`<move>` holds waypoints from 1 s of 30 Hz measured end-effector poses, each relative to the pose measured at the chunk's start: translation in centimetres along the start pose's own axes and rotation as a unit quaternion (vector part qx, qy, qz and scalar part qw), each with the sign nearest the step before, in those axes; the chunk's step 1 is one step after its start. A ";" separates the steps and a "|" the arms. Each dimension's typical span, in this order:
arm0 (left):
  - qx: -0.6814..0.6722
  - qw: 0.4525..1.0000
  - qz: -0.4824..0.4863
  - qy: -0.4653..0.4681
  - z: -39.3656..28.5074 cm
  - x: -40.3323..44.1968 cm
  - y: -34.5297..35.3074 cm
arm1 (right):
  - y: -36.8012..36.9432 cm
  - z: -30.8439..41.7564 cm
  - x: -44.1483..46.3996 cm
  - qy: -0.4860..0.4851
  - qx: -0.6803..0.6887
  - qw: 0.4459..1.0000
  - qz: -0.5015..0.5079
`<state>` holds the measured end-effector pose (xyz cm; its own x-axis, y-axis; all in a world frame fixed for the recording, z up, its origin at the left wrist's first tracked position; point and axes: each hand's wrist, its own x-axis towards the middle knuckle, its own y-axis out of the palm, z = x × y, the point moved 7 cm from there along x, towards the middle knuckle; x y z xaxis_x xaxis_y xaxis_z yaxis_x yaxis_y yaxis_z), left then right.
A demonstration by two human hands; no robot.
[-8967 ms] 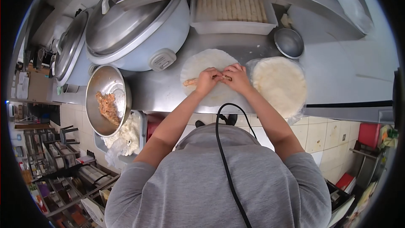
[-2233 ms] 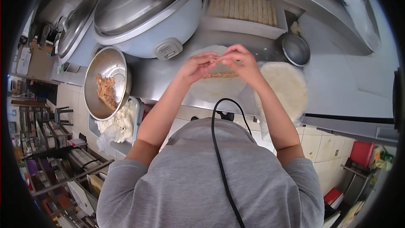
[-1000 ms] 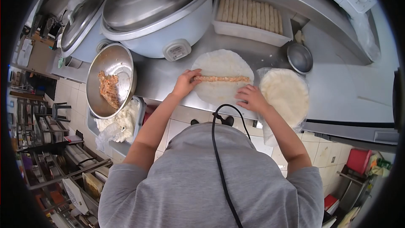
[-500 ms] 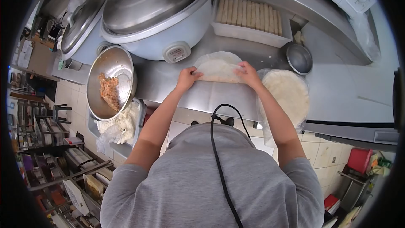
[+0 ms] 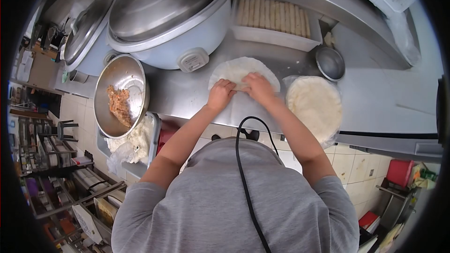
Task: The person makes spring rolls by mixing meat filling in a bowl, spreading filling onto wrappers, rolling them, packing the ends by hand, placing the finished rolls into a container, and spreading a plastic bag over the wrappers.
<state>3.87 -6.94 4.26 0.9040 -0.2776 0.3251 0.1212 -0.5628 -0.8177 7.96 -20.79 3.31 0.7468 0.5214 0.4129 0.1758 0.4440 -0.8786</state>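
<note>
A thin round wrapper sheet lies on the steel counter, its near edge folded over into a roll. My left hand is closed on the near left part of that folded edge, fingers curled. Beside it, my right hand presses its bent fingers on the roll at the middle right. Both hands almost meet, and they hide most of the roll and whatever is inside. Just right of my right forearm sits a stack of round wrapper sheets in clear plastic.
A steel bowl holds an orange-brown filling. Under it, a grey tub contains white sheets. Large lidded cookers stand behind. A white tray of long rolls and a small metal bowl are at the back right.
Both hands have moved inward from the sheet's two sides to its middle. The near part of the sheet is now rolled tighter, and more of the flat far part shows.
</note>
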 end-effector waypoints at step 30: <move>0.040 0.933 0.320 -0.158 8.4 8.0 6.0 | 7.2 9.7 2.8 0.035 0.201 0.965 0.164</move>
<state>15.26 -6.06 -2.06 0.8759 -0.2868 -0.3880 -0.4664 -0.2972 -0.8331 5.11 -9.07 0.49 0.7636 0.6379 0.1000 -0.3295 0.5182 -0.7892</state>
